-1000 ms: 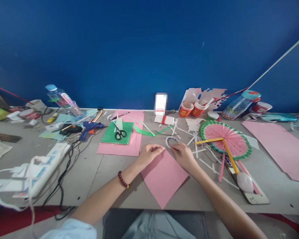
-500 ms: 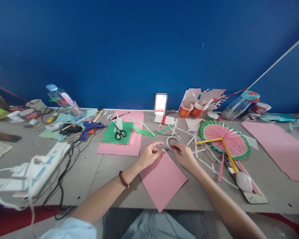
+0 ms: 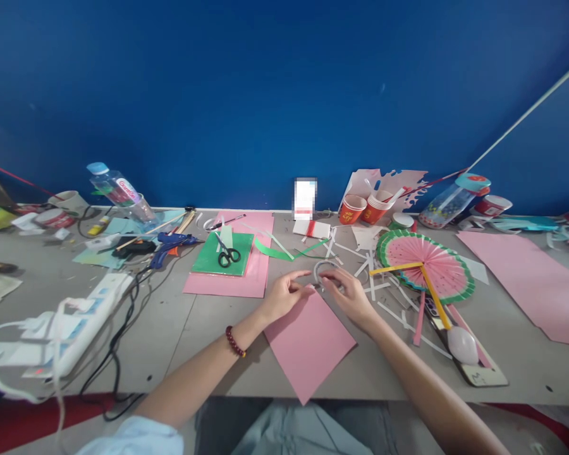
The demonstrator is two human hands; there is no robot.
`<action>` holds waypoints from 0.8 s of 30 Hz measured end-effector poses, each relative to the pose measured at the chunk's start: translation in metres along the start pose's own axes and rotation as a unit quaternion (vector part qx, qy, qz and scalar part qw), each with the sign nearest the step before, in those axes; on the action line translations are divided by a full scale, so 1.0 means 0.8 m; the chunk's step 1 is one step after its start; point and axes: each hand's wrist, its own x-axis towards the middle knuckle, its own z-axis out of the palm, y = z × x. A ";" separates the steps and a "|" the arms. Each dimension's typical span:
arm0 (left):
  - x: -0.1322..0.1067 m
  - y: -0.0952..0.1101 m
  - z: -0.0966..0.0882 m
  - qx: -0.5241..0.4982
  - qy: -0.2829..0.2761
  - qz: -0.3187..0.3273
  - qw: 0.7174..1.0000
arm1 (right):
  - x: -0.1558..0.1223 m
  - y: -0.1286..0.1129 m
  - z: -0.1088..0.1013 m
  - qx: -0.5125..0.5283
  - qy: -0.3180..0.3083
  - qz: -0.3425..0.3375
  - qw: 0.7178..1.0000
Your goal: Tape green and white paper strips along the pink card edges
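Note:
A pink paper sheet point(image 3: 308, 344) lies as a diamond on the grey table point(image 3: 194, 328) in front of me. My left hand point(image 3: 283, 296), with a red bead bracelet on the wrist, rests at the sheet's far corner, thumb and fingers pinched near the end of the tape. My right hand point(image 3: 348, 296) holds a white ring of tape point(image 3: 323, 270) just beyond that corner. Both hands nearly meet over the corner.
Black scissors point(image 3: 227, 255) lie on green card over pink paper. A blue glue gun point(image 3: 171, 243), a white power strip point(image 3: 83, 319) with cables, a water bottle point(image 3: 118, 188), red paper cups point(image 3: 366, 207), a watermelon paper fan point(image 3: 424, 264) and white paper strips surround me. Another pink sheet point(image 3: 526, 278) lies right.
My right hand has lifted the tape ring slightly and turned it; my left hand's fingers have shifted from a closed pinch to a looser pinch at the sheet's corner.

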 end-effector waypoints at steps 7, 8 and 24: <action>-0.002 0.001 0.001 -0.025 -0.048 0.012 0.998 | -0.006 -0.010 0.009 0.154 -0.111 0.106 0.976; -0.002 0.002 0.000 -0.021 -0.050 0.013 0.998 | -0.006 -0.008 0.010 0.173 -0.110 0.124 0.971; 0.001 0.010 -0.020 0.079 -0.089 -0.080 0.990 | -0.001 0.001 0.000 0.320 0.002 0.281 0.905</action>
